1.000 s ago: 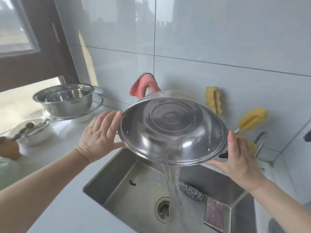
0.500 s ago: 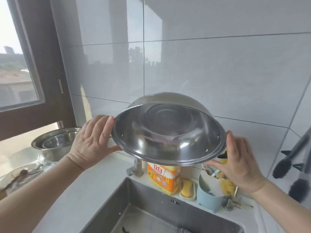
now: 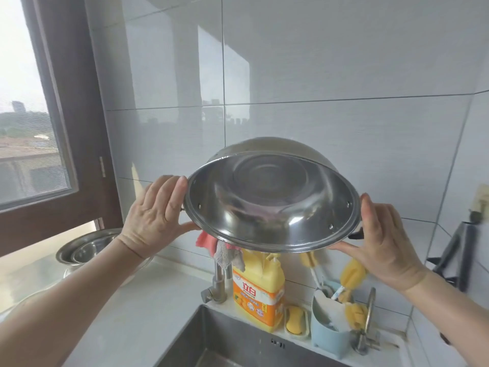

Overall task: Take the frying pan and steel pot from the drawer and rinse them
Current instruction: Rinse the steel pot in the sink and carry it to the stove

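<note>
Steel pot [image 3: 272, 197] held tilted, mouth toward camera, above sink [image 3: 238, 348]; left hand [image 3: 156, 215] and right hand [image 3: 381, 239] each grip its rim.

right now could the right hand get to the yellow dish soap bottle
Probably not yet: the right hand and left hand both hold the steel pot, which hangs over the dish soap bottle.

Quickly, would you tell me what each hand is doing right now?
Left hand: holding the steel pot by its left rim.
Right hand: holding its right rim.
</note>
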